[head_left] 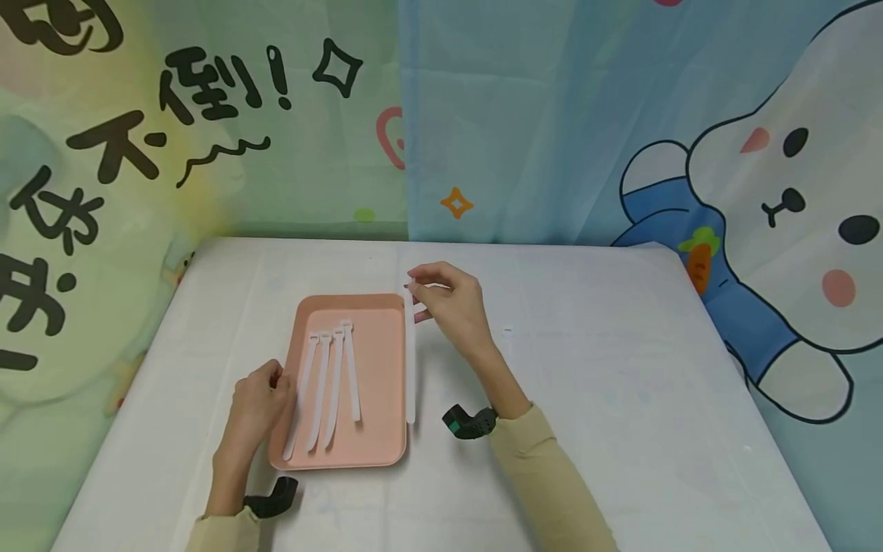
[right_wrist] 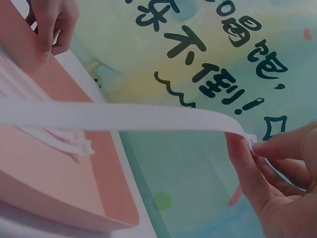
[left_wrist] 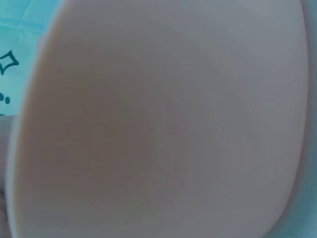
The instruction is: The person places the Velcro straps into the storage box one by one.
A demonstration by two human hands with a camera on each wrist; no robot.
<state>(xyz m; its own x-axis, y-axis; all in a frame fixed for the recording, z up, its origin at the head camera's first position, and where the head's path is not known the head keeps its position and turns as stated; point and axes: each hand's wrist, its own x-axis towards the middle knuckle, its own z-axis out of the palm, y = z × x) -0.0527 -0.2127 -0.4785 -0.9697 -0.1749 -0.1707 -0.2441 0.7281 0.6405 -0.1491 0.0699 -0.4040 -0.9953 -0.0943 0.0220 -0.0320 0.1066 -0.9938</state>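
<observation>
A pink rectangular tray (head_left: 381,433) holds several white straps (head_left: 336,383) laid lengthwise, each with a small slotted head at the far end. My left hand (head_left: 255,402) grips the tray's left rim; its fingers (right_wrist: 45,42) show on that edge in the right wrist view. With thumb and fingertips, my right hand (head_left: 451,303) pinches the end of another white strap (head_left: 410,360). That strap hangs along the tray's right rim in the head view, and bends near the fingertips in the right wrist view. The blurred tray (left_wrist: 173,124) fills most of the left wrist view.
The tray is over a white-covered table (head_left: 621,429). Behind the table hangs a printed backdrop (head_left: 510,123) with dark lettering and a cartoon rabbit (head_left: 786,253). A black wrist camera (head_left: 471,422) sits on the right wrist, another camera (head_left: 274,498) on the left.
</observation>
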